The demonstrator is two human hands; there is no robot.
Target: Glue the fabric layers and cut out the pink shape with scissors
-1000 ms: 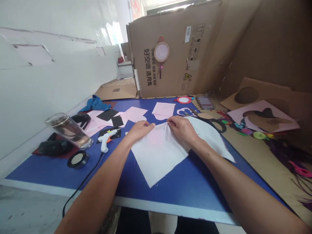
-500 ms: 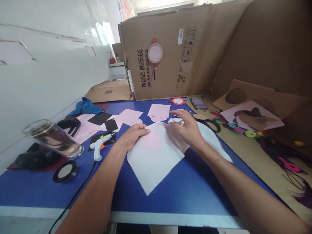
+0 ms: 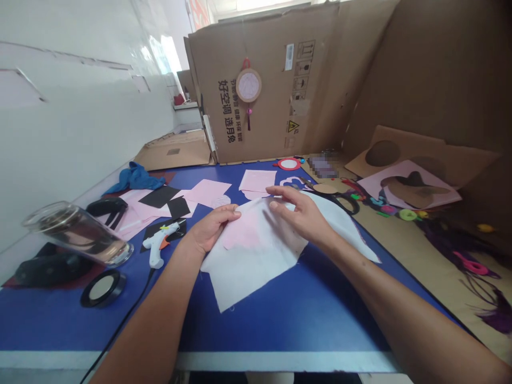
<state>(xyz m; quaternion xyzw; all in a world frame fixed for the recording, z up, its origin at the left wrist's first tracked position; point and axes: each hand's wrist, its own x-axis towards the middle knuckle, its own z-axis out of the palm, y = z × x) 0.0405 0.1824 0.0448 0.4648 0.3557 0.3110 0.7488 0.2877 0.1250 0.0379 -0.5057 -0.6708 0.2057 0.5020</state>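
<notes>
Cloth (image 3: 260, 261) partly hides left hand (image 3: 210, 228) clamped on it; right hand (image 3: 300, 212) spread, contact unclear

Light: bright, top rear | Glare: white wall (image 3: 80, 117) | Shadow: counter (image 3: 256, 333), right of centre | Dim: upper-right corner | Edges: stretched | Pixelated patch (image 3: 323, 166)

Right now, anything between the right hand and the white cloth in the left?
Nothing visible. The right hand, fingers spread, is at the upper right of the white cloth; contact can't be told. The left hand grips the upper left edge, out of its way.
</notes>
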